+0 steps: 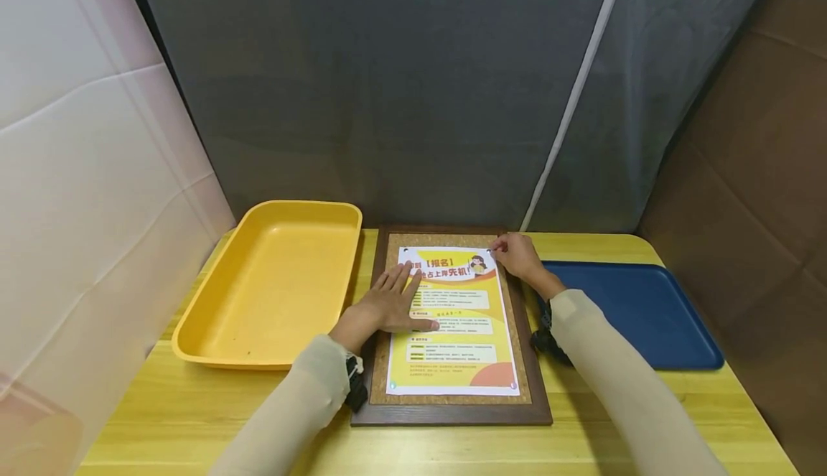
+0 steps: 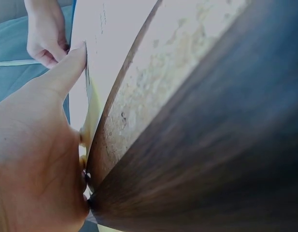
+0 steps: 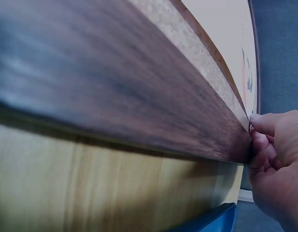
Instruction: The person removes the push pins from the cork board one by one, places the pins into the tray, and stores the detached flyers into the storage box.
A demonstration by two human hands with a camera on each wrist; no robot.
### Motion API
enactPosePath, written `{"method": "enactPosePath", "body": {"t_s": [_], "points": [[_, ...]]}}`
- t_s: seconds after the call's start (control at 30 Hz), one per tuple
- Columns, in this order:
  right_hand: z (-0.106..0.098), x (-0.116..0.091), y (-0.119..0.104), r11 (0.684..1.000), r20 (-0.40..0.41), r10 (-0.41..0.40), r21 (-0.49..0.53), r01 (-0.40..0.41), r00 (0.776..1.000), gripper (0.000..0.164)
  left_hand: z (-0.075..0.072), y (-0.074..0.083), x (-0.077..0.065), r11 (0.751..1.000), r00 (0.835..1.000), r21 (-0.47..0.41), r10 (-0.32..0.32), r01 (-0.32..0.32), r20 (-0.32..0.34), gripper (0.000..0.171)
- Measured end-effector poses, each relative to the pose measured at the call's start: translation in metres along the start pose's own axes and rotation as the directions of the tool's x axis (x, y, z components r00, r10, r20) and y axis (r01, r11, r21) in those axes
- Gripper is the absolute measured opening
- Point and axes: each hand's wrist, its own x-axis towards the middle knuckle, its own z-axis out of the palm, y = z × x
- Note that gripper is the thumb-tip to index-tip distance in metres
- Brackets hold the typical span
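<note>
A yellow and white printed poster (image 1: pixel 452 361) lies on a cork board (image 1: pixel 523 361) with a dark brown wooden frame (image 1: pixel 452 415). My left hand (image 1: pixel 394 302) rests flat on the poster's left side, fingers spread and thumb pointing right. At the poster's top right corner, my right hand (image 1: pixel 519 255) pinches a small dark pushpin (image 1: pixel 492 250), mostly hidden by the fingertips. A dark spot, seemingly another pin (image 1: pixel 405 250), sits at the top left corner. Small pins also show at the lower corners, a greenish one (image 1: pixel 392 385) and a pale one (image 1: pixel 514 385).
To the left of the board stands a deep yellow tray (image 1: pixel 258 357). A flat dark blue tray (image 1: pixel 646 318) lies to the right, partly behind the right forearm. The wooden table (image 1: pixel 194 418) meets a grey curtain (image 1: pixel 388 103) behind.
</note>
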Motion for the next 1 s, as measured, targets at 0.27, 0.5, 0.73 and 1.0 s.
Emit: {"method": "enactPosePath", "body": {"t_s": [0.27,0.5,0.73,1.0], "points": [[0.001,0.004,0.002,1.0,0.008,0.023,0.008,-0.023,1.0,0.014,0.001,0.001,0.001,1.0,1.0,0.031,-0.006,0.006,0.007,0.113],[-0.001,0.007,0.0,1.0,0.017,0.017,0.013,-0.017,1.0,0.014,0.001,0.0,0.001,1.0,1.0,0.025,-0.004,0.004,0.009,0.113],[-0.004,0.01,-0.004,0.999,0.058,0.041,0.031,-0.043,0.997,0.014,0.0,-0.001,0.0,1.0,1.0,0.022,-0.005,0.004,0.017,0.113],[-0.004,0.012,-0.006,0.998,0.089,0.057,0.019,-0.059,0.994,0.017,-0.001,0.001,-0.001,0.999,1.0,0.041,-0.016,0.015,0.015,0.113]]}}
